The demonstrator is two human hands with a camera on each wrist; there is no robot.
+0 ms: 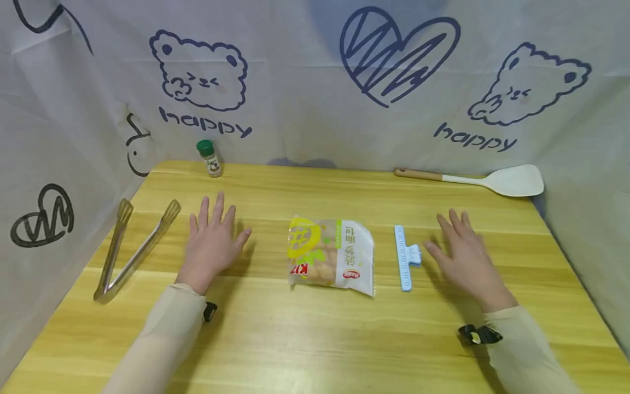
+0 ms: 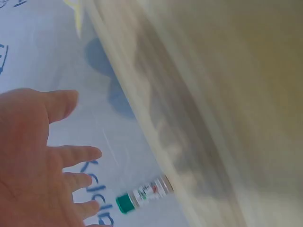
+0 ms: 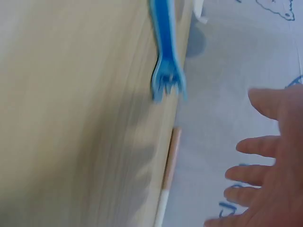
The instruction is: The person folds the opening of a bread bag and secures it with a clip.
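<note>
My left hand (image 1: pixel 211 246) is held palm down over the table with its fingers spread, holding nothing. It is between a pair of metal tongs (image 1: pixel 135 257) and a sealed food bag (image 1: pixel 325 256) with a clear window showing pale round pieces. On the other side, my right hand (image 1: pixel 465 257) also has spread fingers and nothing in its grasp. Nearest to it is a light blue bag clip (image 1: pixel 404 258), just left of its thumb. The right wrist view shows that blue clip (image 3: pixel 166 52) end-on, apart from the fingers.
A green-capped seasoning bottle (image 1: pixel 210 158) stands at the back left. Along the back right edge lies a white spatula (image 1: pixel 514 180) with a wooden handle. White cloth walls (image 1: pixel 295 98) with drawn bears and hearts enclose the wooden table (image 1: pixel 305 339).
</note>
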